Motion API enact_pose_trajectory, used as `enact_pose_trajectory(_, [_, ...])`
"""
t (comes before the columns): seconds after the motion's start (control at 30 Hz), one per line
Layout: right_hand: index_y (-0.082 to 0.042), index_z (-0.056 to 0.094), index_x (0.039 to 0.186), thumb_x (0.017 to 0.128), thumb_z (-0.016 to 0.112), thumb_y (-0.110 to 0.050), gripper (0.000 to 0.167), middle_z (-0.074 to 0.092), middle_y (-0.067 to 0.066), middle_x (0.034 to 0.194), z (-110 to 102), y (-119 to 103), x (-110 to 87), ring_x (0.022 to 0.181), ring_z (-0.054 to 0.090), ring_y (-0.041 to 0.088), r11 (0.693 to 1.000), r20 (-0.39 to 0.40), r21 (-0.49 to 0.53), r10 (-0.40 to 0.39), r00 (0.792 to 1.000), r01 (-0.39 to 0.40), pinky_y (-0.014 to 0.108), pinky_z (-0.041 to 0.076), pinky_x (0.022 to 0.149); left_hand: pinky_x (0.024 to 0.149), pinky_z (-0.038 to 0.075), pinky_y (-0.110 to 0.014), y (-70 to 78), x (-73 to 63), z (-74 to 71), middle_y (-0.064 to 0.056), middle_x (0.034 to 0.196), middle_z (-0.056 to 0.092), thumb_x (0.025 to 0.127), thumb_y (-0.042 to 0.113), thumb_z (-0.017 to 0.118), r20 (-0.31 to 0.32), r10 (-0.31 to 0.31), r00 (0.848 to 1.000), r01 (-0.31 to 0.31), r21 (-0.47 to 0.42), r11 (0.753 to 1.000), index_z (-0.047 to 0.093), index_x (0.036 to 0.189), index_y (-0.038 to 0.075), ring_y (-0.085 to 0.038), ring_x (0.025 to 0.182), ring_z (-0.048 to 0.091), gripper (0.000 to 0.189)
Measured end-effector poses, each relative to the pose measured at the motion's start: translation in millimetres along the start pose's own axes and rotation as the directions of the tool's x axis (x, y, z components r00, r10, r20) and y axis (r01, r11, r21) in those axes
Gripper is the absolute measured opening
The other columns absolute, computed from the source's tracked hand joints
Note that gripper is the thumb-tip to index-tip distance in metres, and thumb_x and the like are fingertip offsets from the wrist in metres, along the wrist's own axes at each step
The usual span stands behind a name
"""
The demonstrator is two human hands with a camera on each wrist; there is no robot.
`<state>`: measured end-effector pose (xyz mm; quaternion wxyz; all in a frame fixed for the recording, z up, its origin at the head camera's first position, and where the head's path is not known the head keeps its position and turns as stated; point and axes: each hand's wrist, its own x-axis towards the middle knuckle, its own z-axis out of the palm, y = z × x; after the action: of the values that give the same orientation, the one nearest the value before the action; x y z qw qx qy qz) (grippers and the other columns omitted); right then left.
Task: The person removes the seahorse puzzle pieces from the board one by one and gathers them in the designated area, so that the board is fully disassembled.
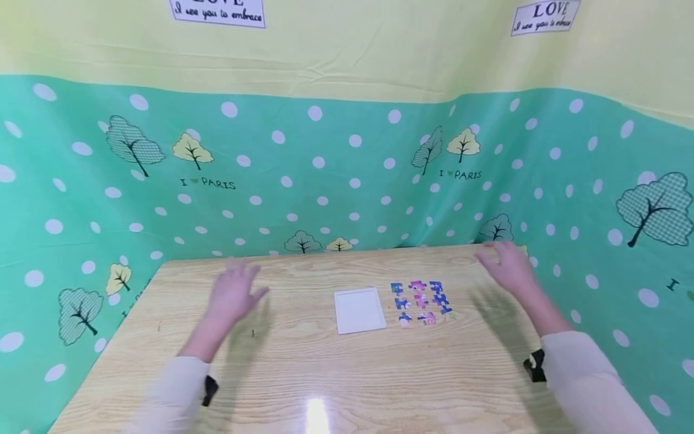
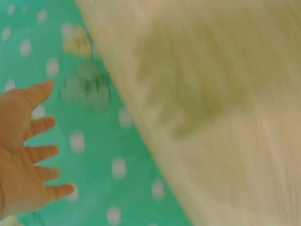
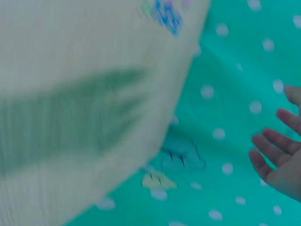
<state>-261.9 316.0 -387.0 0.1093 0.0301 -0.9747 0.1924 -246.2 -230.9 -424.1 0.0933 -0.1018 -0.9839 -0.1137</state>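
A square white tray (image 1: 360, 310) with a raised rim lies near the middle of the table. Right beside it, several jigsaw puzzle pieces (image 1: 420, 301) in pink and blue are spread in loose columns. To the left of the tray, my left hand (image 1: 232, 292) hovers above the table, and the left wrist view shows its fingers (image 2: 44, 151) spread with nothing in them. My right hand (image 1: 509, 265) is raised to the right of the pieces, apart from them. Its fingers (image 3: 277, 141) are loosely extended and hold nothing. Both hands look blurred in the head view.
The wood-grain table (image 1: 303, 374) is bounded at the back and sides by a green dotted curtain (image 1: 336, 144) with trees printed on it. A tiny dark mark (image 1: 252, 333) shows on the tabletop near the left hand. Light glares at the front edge.
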Motion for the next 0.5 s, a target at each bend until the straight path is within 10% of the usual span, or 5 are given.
enact_pose_trajectory(0.2, [-0.016,0.015,0.151,0.089,0.031,-0.069,0.083,-0.002,0.033,0.151,-16,15,10.1,0.136,0.002,0.055,0.988,0.021,-0.149,0.052,0.998,-0.048,0.082,0.008,0.093,0.103,-0.004,-0.075,-45.4,-4.0,-28.5,-0.034,0.15,0.0,0.091,0.065,0.035,0.007,-0.192,0.981,0.191,0.062,0.98,0.022,0.147,0.002,-0.055,0.135,-0.016,0.085])
enact_pose_trajectory(0.5, [-0.023,-0.005,0.151,0.087,0.026,-0.074,0.087,-0.025,0.025,0.148,18,22,1.2,0.13,-0.023,0.056,0.976,0.151,-0.204,0.105,0.983,-0.073,0.081,-0.019,0.087,0.099,-0.01,-0.077,-47.7,1.2,2.6,-0.032,0.15,-0.01,0.087,0.074,0.021,0.092,-0.253,0.963,0.252,0.022,0.968,0.013,0.15,0.007,-0.054,0.133,-0.021,0.092])
